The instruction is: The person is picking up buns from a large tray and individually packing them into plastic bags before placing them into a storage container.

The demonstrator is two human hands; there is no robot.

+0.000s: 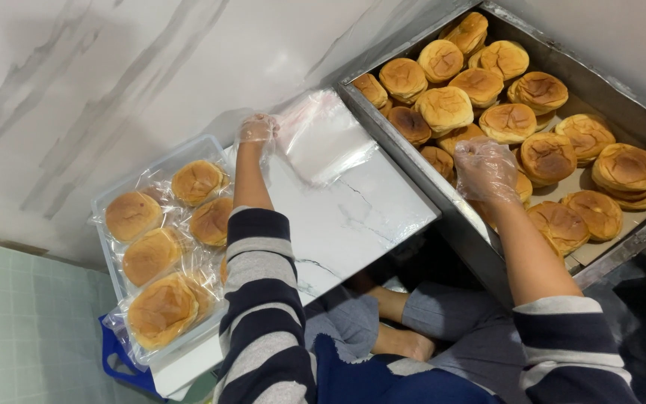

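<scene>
Metal tray, loose buns inside. Right hand, gloved, over the tray's near side, fingers curled on a bun, apparently. Left of tray: stack of clear bags, left hand pinching its edge. Further left: white tub of bagged buns.

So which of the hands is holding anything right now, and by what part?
The left hand pinches the near edge of the clear plastic bags. The right hand rests on the buns in the metal tray; its grip cannot be told.
</scene>
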